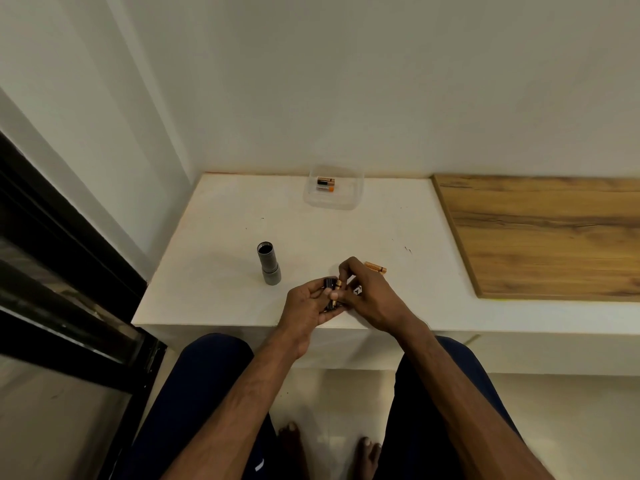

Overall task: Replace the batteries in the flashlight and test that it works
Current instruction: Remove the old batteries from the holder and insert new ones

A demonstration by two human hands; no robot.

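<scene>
I see a grey flashlight body (268, 263) with a black open mouth on the off-white worktop (221, 237), whose right end carries a brown wood-grain board (547, 233). The batteries in the clear tub (334, 187) by the far edge are black and copper-orange, as is the loose battery (375, 267). The holder (329, 295) I grip is black.

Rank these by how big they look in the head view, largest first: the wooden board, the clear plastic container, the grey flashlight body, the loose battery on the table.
1. wooden board
2. clear plastic container
3. grey flashlight body
4. loose battery, partly hidden behind the right hand

The container sits farther from the camera, so it may be larger than it looks.
</scene>
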